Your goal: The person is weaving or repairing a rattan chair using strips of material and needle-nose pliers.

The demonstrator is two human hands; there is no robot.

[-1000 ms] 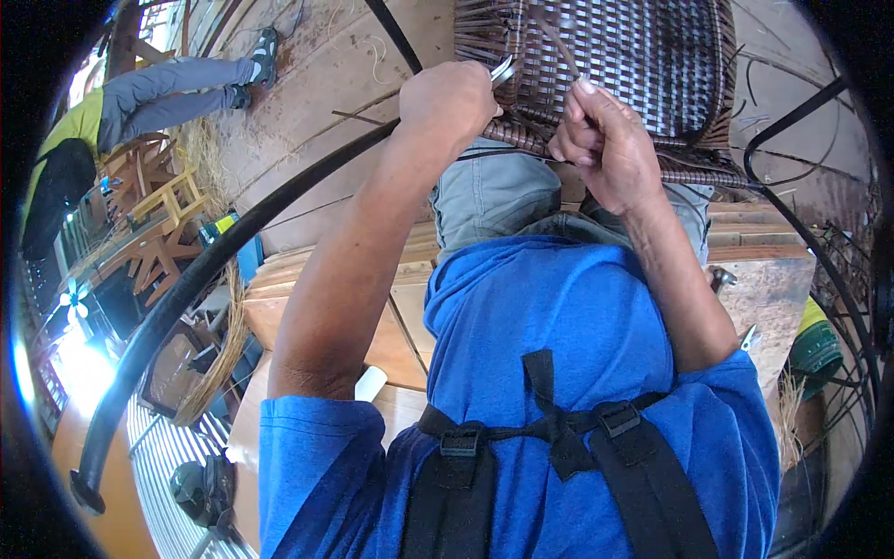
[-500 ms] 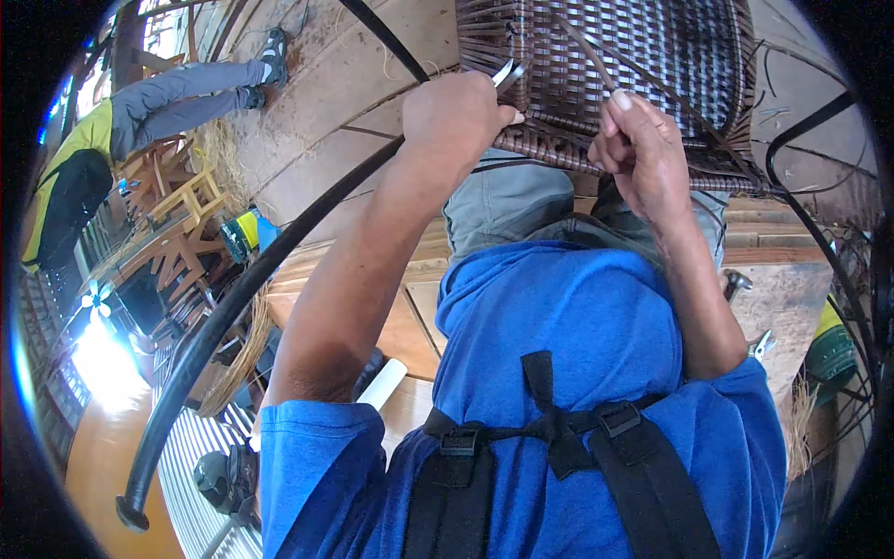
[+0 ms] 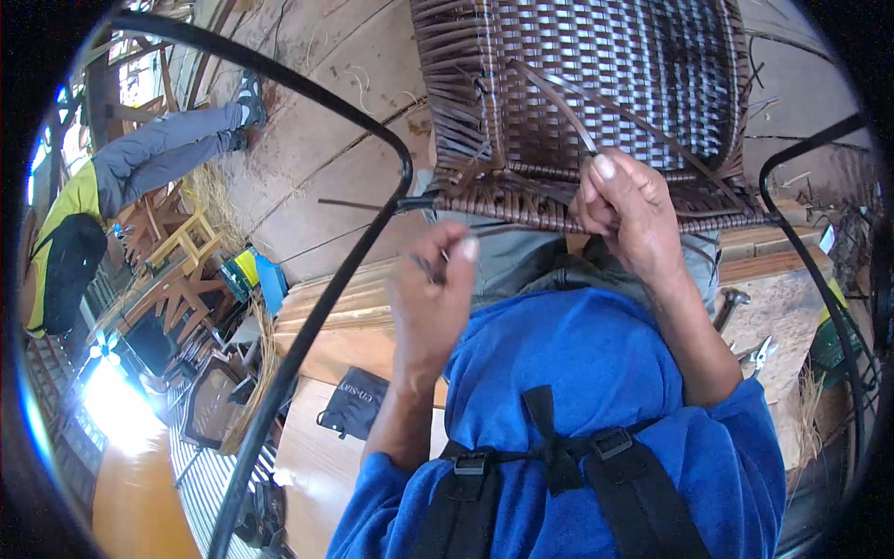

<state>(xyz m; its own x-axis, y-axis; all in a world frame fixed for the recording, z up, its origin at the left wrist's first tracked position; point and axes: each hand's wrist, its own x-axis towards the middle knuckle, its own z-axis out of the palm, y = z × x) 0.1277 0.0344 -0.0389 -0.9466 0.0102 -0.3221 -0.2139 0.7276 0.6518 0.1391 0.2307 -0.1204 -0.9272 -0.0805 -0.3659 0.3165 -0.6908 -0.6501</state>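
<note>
A woven brown chair seat or back (image 3: 615,65) lies across my lap, joined to bent black metal tubes (image 3: 321,321). Pinched between thumb and fingers of my right hand (image 3: 626,210) is a flat brown weaving strip (image 3: 566,112), which runs up to the weave. That hand rests close to the wrapped edge rail (image 3: 521,197). Below the rail's left end, apart from it, my left hand (image 3: 430,303) is closed with curled fingers. A small dark thing shows between those fingers, too blurred to name. Another loose strip (image 3: 666,130) slants across the weave.
A hammer (image 3: 733,300) and pliers (image 3: 764,354) lie on the wooden board at right. On the left are a black pouch (image 3: 354,402), wooden chair frames (image 3: 186,238) and a person (image 3: 158,154) in grey trousers. A black tube passes beside my left arm.
My left hand has drawn back from the weave toward me; the bright metal tips seen in it earlier no longer show. The chair has shifted slightly left. My right hand still pinches the strip, slightly lower.
</note>
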